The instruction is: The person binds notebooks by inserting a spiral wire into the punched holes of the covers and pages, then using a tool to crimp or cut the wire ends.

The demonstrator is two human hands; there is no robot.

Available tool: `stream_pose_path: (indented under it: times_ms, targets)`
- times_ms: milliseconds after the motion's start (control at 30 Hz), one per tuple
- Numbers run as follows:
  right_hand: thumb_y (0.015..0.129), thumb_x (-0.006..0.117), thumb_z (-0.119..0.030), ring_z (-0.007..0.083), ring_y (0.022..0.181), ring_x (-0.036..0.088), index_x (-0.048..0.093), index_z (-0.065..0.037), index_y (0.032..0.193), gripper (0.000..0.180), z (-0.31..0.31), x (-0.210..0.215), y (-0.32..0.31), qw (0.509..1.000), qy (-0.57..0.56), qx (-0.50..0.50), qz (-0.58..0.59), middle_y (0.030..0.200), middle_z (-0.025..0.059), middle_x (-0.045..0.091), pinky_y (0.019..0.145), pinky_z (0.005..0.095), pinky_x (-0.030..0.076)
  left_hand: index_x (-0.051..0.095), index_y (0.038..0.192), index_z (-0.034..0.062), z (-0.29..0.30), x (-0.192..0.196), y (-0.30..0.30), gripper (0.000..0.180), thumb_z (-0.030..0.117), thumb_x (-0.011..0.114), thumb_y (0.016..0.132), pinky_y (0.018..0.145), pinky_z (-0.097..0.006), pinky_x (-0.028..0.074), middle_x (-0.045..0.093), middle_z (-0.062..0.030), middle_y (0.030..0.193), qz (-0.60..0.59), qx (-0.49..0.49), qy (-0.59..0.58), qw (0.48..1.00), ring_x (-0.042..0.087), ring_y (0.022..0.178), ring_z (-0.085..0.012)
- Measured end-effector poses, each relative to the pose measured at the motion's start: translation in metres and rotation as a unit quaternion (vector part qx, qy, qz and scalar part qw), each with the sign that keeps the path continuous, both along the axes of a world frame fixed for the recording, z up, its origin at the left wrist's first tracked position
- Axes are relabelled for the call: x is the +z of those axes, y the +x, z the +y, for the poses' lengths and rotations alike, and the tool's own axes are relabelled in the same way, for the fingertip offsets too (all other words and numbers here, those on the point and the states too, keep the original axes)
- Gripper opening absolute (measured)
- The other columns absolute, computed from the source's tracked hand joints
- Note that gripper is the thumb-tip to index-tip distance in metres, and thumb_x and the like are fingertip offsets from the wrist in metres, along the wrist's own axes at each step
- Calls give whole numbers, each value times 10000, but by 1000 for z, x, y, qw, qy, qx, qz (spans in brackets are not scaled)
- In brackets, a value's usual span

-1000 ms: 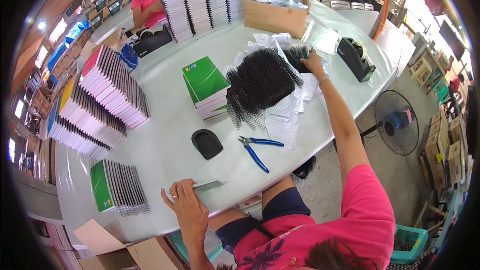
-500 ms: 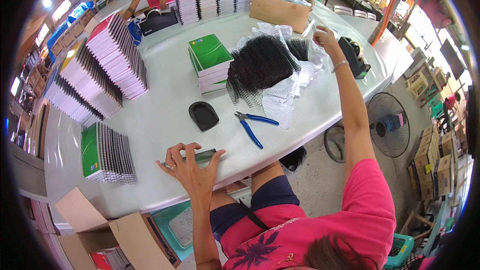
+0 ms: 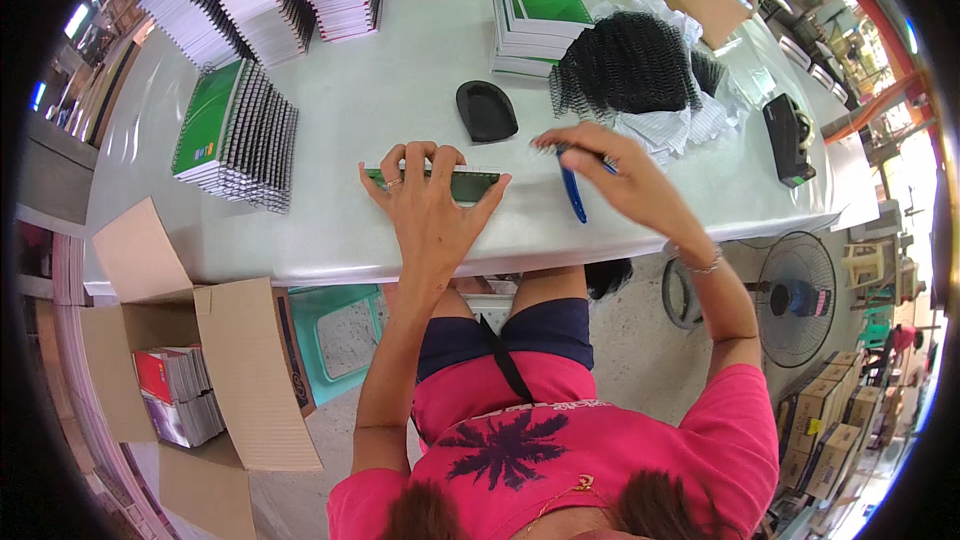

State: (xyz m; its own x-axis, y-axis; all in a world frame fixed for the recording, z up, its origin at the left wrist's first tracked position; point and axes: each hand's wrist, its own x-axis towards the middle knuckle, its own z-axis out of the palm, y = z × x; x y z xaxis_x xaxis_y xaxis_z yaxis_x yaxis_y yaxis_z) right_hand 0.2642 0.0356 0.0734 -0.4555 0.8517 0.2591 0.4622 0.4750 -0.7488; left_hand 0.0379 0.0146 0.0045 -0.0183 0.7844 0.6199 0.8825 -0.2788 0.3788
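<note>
Head view: left hand [image 3: 432,218], fingers [image 3: 414,165] gripping green booklet [image 3: 475,186] near bench [image 3: 345,120] edge; right hand [image 3: 638,180] over blue-handled pliers [image 3: 573,196], grip: cannot tell.

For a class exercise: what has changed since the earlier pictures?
The right hand came back from the black coils toward the person, over the blue pliers; whether it holds anything is unclear. The left hand spread to span the green notebook. The spiral-bound stack stayed put.

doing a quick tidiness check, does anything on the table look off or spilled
The heap of black coils looks untidy: it lies on crumpled white paper, with strands straying out beside the green-topped book stack. I see no obvious spill or damage.
</note>
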Motion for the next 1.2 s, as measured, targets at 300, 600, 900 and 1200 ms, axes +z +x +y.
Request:
stream_pose_path:
  times_ms: [300,600,900,1200]
  targets:
    - [925,611,-128,210,624,484,624,-84,1144,224,-3,-19,-27,995,-84,-46,-19,892,137,646,645,336,437,605,871,136,4,-1,3,415,421,827,666,946,-527,275,537,-23,1013,-8,-3,-2,1000,427,1106,-281]
    - [890,627,-22,184,871,567,610,-12,1106,217,-6,-36,-32,992,-72,-22,101,1000,108,627,797,309,464,613,877,141,4,-3,2,414,428,827,668,951,-554,282,528,-22,999,8,3,-20,1000,431,1117,-287]
    - [965,582,-112,178,918,582,609,-10,1114,183,-1,-36,-29,995,-93,5,41,992,79,626,843,304,448,618,906,143,5,3,1,449,465,824,672,965,-576,287,526,-27,998,5,2,-32,999,452,1108,-285]
    - [934,581,-133,280,882,590,599,-65,1038,126,-4,-34,-47,994,78,-57,-50,916,105,627,849,388,371,613,1042,151,0,7,-7,469,481,774,750,995,-555,267,533,-35,1085,-33,-26,-96,995,461,1140,-276]
